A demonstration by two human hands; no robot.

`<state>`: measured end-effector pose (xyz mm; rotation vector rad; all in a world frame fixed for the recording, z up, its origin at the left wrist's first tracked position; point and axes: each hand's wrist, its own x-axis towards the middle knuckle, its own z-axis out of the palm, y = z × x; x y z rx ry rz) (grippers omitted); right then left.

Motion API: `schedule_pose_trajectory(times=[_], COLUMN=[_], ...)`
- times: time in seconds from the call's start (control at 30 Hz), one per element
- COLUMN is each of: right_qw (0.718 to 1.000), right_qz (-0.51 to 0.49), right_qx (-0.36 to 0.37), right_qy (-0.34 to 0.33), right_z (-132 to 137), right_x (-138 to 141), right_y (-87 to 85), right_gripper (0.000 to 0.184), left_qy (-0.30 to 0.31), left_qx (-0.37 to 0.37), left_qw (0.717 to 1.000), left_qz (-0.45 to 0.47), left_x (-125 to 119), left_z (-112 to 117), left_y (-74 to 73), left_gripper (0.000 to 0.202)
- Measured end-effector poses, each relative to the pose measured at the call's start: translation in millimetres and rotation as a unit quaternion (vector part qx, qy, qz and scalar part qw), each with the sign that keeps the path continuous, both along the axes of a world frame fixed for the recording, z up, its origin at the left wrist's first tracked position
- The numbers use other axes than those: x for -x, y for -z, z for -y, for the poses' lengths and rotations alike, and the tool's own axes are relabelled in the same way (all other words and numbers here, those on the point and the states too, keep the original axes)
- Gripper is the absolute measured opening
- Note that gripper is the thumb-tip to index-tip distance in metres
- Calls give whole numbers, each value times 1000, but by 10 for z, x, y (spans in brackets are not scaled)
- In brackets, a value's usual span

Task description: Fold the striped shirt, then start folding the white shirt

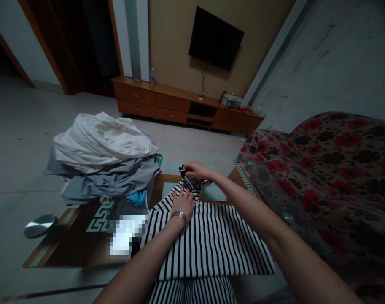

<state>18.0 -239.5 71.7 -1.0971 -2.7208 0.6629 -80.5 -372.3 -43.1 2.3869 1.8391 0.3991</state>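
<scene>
The left hand (182,202) lies open and flat on a black-and-white striped garment (208,240) at twelve o'clock on the glass worktop (65,232); the right hand (195,170) pinches its gathered top end. A heap of clothes (100,152) sits at ten o'clock.

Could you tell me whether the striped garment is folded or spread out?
Partly folded: the striped garment lies in a flat, straight-edged panel, its narrow end pinched by the right hand.

Black-and-white striped garment (208,240), spread flat, on glass table (65,234), far end bunched
</scene>
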Motion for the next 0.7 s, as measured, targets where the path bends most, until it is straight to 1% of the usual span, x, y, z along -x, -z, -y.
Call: schedule_pose_trajectory(times=[0.1, 0.17, 0.27, 0.37, 0.43, 0.47, 0.57, 0.63, 0.7], right_qw=[999, 996, 987, 973, 962, 956, 938, 932, 938], right_qz=[0, 21, 77, 142, 181, 193, 200, 186, 157], right_qx=[26, 73, 144, 174, 166, 147, 78, 56, 46], right_qy=[-41, -38, -9, 54, 122, 164, 274, 306, 306], right_z=[-17, -45, -76, -69, -62, -65, -104, -137, -154], right_x=[53, -16, -217, -428, -533, -574, -666, -703, -709], right_y=[0, -22, -25, 48, 118, 150, 213, 234, 254], right_gripper=[17, 16, 17, 30, 36, 35, 25, 18, 19], left_qy=[-3, -4, -3, -3, -3, -2, -2, -4, -5], left_qx=[-6, -5, 2, 13, 22, 25, 15, 4, 0], left_qw=[1000, 1000, 1000, 1000, 1000, 1000, 1000, 1000, 1000], left_qz=[-6, -7, -2, 2, 2, 1, 0, -2, -3], left_x=[-8, -10, -10, -9, -10, -11, -14, -15, -16], left_z=[1, 3, 2, -5, -9, -10, -10, -8, -8], left_y=[4, 4, -3, -12, -11, -6, 20, 37, 43], left_gripper=[36, 38, 42, 45, 45, 45, 44, 44, 44])
